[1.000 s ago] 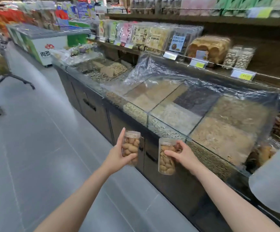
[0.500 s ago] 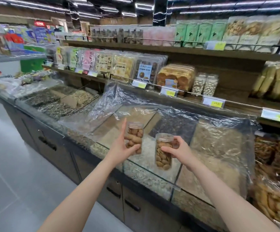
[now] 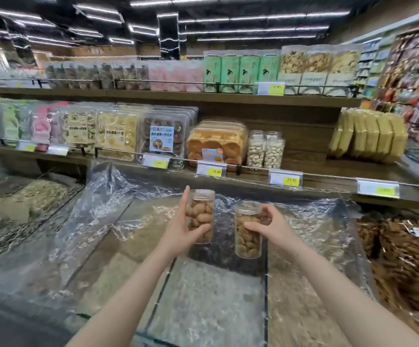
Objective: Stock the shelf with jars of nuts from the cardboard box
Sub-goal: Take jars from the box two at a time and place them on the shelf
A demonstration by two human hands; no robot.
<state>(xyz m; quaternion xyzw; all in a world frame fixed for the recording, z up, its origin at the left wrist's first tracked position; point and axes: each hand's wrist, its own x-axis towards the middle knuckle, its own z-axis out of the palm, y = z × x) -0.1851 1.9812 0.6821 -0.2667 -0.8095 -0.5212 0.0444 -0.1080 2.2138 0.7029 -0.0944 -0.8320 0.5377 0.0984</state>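
My left hand (image 3: 178, 226) grips a clear jar of brown nuts (image 3: 201, 213), held upright over the bulk bins. My right hand (image 3: 271, 225) holds a second clear jar of nuts (image 3: 247, 231) just to its right, a little lower. Both jars have clear lids. On the wooden lower shelf (image 3: 303, 169) beyond them stand two jars of pale nuts (image 3: 265, 149), with bare shelf to their right. The cardboard box is out of view.
Glass-fronted bulk bins (image 3: 203, 296) of seeds and grains under a plastic sheet (image 3: 98, 196) lie between me and the shelf. Boxed pastries (image 3: 216, 144) sit left of the pale jars, yellow packets (image 3: 368, 136) to the right. Price tags (image 3: 285, 178) line the shelf rail.
My view has swung right and up from the aisle floor to face the shelves. Both hands have risen and moved forward over the bins, each still holding its jar.
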